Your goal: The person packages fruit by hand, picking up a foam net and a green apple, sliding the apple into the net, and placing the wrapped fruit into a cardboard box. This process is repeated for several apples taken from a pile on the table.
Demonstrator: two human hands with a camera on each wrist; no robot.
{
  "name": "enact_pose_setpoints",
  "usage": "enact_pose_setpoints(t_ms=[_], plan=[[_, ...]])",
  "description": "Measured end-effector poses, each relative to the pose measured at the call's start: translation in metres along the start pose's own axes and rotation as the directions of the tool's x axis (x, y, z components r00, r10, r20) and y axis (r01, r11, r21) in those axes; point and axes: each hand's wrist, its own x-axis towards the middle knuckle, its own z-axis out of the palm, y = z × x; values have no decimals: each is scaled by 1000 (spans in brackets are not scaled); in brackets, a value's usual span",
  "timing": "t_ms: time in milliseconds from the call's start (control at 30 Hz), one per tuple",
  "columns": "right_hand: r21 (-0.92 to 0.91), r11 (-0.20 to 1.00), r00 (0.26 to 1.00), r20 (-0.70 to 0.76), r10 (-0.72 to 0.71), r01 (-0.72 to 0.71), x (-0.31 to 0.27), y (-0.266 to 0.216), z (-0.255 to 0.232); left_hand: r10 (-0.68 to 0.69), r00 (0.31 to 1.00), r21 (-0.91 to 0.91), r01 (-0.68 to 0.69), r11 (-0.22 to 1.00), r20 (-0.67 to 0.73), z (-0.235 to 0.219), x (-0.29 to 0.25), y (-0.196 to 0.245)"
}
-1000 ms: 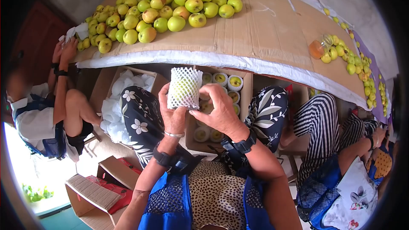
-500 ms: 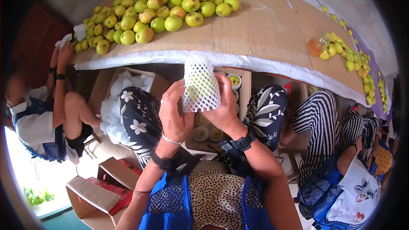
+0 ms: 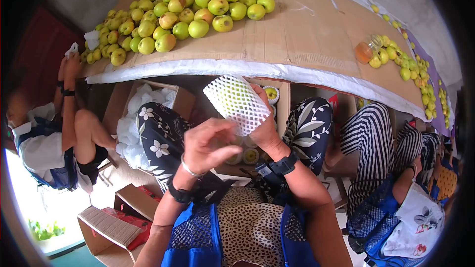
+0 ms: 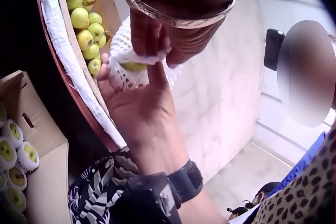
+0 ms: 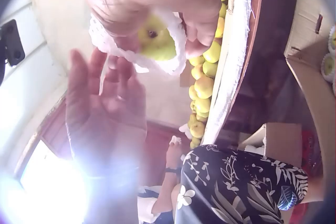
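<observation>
A green apple in a white foam net sleeve (image 3: 236, 103) is held up in front of the table edge, tilted to the left. My right hand (image 3: 264, 131) grips it from behind and below, fingers curled round the net (image 4: 126, 56). In the right wrist view the apple (image 5: 156, 43) shows through the sleeve's open end. My left hand (image 3: 210, 141) hovers just below the sleeve, blurred, with palm open and fingers spread (image 5: 105, 103). In the left wrist view its fingertips (image 4: 155, 40) are at the sleeve's rim.
A heap of green apples (image 3: 183, 15) lies on the cardboard-covered table (image 3: 297, 34). Below it stand a box of netted apples (image 3: 269, 94) and a box of white foam nets (image 3: 131, 128). One person sits at the left (image 3: 69, 118), another at the right (image 3: 371, 138).
My left hand has let go of the net and dropped below it with fingers spread. The right hand has tilted the netted apple over to the left.
</observation>
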Motion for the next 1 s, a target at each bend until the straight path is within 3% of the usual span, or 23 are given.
enact_pose_setpoints(t_ms=[33, 100, 167, 200, 233, 267, 333, 433, 467, 567, 633, 667, 700, 733, 767, 833, 867, 900, 967, 1000], plan=[[13, 999, 999, 19, 40, -41, 0, -1, -3, 87, 992, 1, -87, 996, -92, -6, 0, -5], [45, 991, 990, 67, 124, -127, -1, -7, -3, -40, 906, 68, 75, 995, -421, -11, 7, -6], [167, 966, 976, 121, 179, -198, -2, -13, 0, -64, 893, -38, 53, 998, -445, -24, 30, -15], [191, 955, 968, 154, 201, -228, -2, -16, 0, -198, 933, -292, 107, 950, -302, -24, 35, -15], [212, 942, 957, 184, 223, -260, -1, -17, 0, -213, 940, -367, 104, 924, -268, -19, 38, -24], [241, 935, 954, 215, 208, -259, -3, -13, 1, -201, 970, -372, 137, 918, -140, -20, 40, -40], [232, 940, 951, 242, 194, -251, -5, -9, 3, -291, 955, -667, 186, 721, -48, -5, 42, -40], [73, 986, 962, 239, 131, -152, -5, 0, 3, -248, 965, -628, 143, 765, -84, 5, 33, -52], [17, 990, 958, 255, 133, -142, -5, 2, 2, -311, 946, -678, 171, 715, -90, 8, 30, -53], [-237, 964, 932, 310, 189, -117, -3, 10, 1, -423, 900, -847, 146, 512, -101, 17, 18, -78], [-468, 882, 906, 347, 241, -55, -2, 12, 1, -518, 855, -957, 121, 263, -34, 23, 10, -95], [-346, 930, 924, 303, 234, -122, -4, 9, 0, -562, 827, -986, 93, 137, 0, 24, 5, -104], [-332, 868, 809, 345, 476, -369, 3, -15, -6, -600, 799, -999, 53, 12, 35, 22, 0, -111], [-342, 851, 799, 327, 506, -399, 4, -12, -13, -509, 855, -994, 59, -89, 97, 17, -4, -112], [-351, 832, 786, 308, 535, -429, 6, -8, -19, -523, 845, -992, 55, -118, 109, 15, -6, -112], [-35, 893, 870, 211, 446, -449, 9, -5, -28, -547, 825, -983, 49, -176, 139, 11, -3, -97], [153, 913, 923, 145, 357, -378, 10, -10, -31, -599, 791, -986, 32, -165, 126, 10, -1, -91], [164, 948, 962, 29, 271, -272, 11, -9, -30, -574, 809, -989, 53, -141, 125, 9, -2, -94], [-138, 989, 997, -44, -68, 61, 8, 2, -32, -522, 843, -991, 99, -91, 132, 11, -6, -109], [-186, 976, 993, 10, -114, 114, 8, -8, -26, -600, 799, -995, 86, 47, 41, 14, -10, -120]])
